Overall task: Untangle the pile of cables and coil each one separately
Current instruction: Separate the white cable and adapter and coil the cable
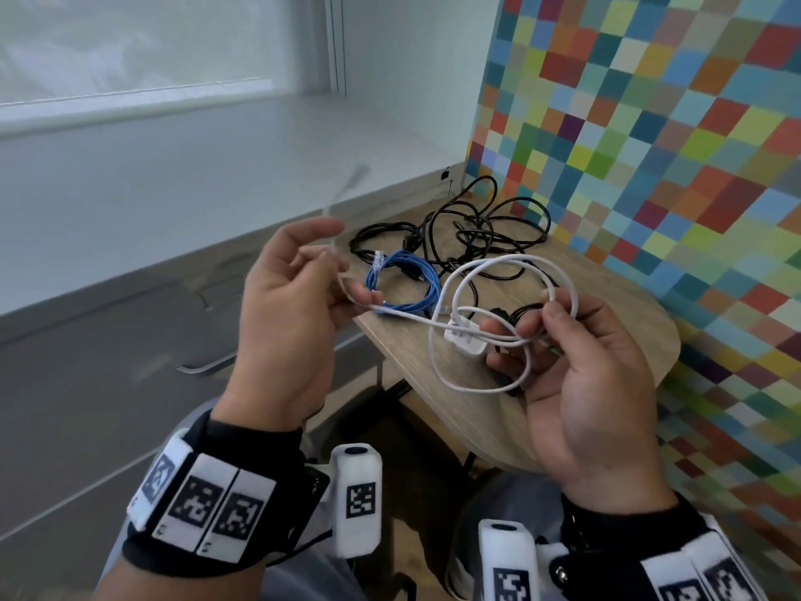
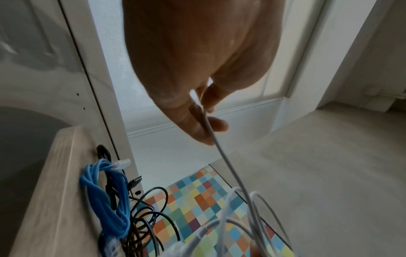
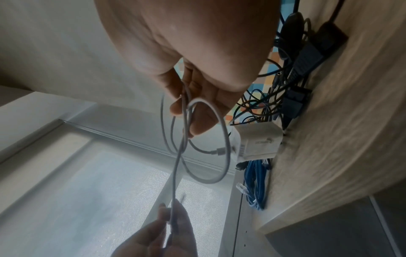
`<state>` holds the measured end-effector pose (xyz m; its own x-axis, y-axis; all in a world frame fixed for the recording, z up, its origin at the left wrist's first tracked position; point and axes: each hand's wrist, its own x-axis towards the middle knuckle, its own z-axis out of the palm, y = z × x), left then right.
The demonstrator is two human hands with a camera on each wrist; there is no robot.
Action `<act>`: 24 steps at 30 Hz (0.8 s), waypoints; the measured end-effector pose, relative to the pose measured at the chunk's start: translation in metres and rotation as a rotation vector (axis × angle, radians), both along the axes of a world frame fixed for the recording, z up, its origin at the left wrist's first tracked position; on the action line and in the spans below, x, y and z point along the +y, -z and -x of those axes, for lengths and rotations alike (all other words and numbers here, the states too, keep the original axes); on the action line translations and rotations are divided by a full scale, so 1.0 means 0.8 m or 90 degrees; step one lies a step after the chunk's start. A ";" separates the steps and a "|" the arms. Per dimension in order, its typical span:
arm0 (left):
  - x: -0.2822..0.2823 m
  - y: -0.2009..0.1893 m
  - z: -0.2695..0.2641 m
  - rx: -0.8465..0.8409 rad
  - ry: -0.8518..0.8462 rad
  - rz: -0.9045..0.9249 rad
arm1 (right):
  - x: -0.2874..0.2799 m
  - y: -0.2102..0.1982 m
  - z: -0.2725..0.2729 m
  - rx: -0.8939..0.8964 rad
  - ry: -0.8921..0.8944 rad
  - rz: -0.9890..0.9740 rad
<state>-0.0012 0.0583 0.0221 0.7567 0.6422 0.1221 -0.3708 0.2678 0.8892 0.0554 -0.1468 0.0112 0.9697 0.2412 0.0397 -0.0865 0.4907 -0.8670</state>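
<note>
While my right hand (image 1: 581,362) pinched the limp, light white cable (image 1: 498,271) at its loops, my left hand (image 1: 290,292) pinched its free end.

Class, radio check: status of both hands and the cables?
Left hand pinches white cable; right hand holds its loops. Blue cable bundled, black cables tangled on table.

My table (image 1: 498,409) shows matt, pale wood grain. The white cable (image 1: 498,271) looks smooth and rubbery, the blue cable (image 1: 416,275) glossier, its plug (image 1: 379,258) clear plastic.
</note>
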 end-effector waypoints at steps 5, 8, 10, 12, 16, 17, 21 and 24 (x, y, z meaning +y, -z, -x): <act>-0.001 -0.005 0.005 0.019 -0.022 -0.024 | 0.000 -0.008 0.003 0.029 -0.020 -0.021; -0.002 -0.008 0.007 0.081 -0.057 -0.134 | 0.002 -0.011 0.006 0.036 -0.028 -0.030; -0.002 -0.008 0.008 0.124 -0.070 -0.225 | 0.003 -0.010 0.008 0.035 -0.043 -0.027; -0.001 -0.006 0.009 0.191 -0.059 -0.324 | 0.004 -0.009 0.009 0.034 -0.060 -0.028; -0.001 0.002 0.004 0.312 -0.061 -0.482 | 0.005 -0.008 0.011 0.014 -0.111 -0.051; -0.003 0.001 0.004 0.302 -0.062 -0.492 | 0.006 -0.008 0.012 0.007 -0.127 -0.052; -0.016 -0.001 0.007 0.165 0.072 -0.482 | 0.008 -0.004 0.014 -0.018 -0.180 -0.009; -0.033 0.003 0.006 0.155 0.234 -0.442 | 0.009 -0.002 0.016 -0.010 -0.214 0.001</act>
<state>-0.0058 0.0321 0.0198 0.9605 0.1875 0.2057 -0.1417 -0.3064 0.9413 0.0428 -0.1397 0.0131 0.8349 0.5478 0.0530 -0.2306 0.4357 -0.8701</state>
